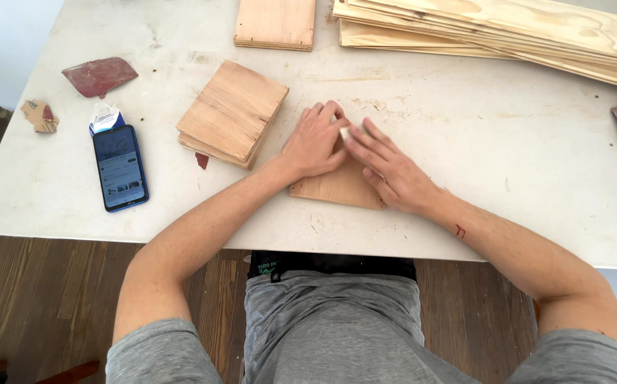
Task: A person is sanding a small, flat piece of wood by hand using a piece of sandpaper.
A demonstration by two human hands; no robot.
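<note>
Flat on the white table [465,213], a small wooden board [337,188] lies under both hands; the left hand [313,142] presses it, fingers together, seemingly to steady it; the right hand [390,169], fingers extended and close, pinches a pale scrap against it; left of the board sits a stack of boards [231,114].

Blue phone [120,168], stacked boards [231,114], sandpaper scrap [99,75]

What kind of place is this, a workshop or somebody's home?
Probably a small home woodworking spot. A worn white table holds stacked wooden boards, a pile of square wood pieces and scraps of red sandpaper. Both hands press on one wood piece.
</note>
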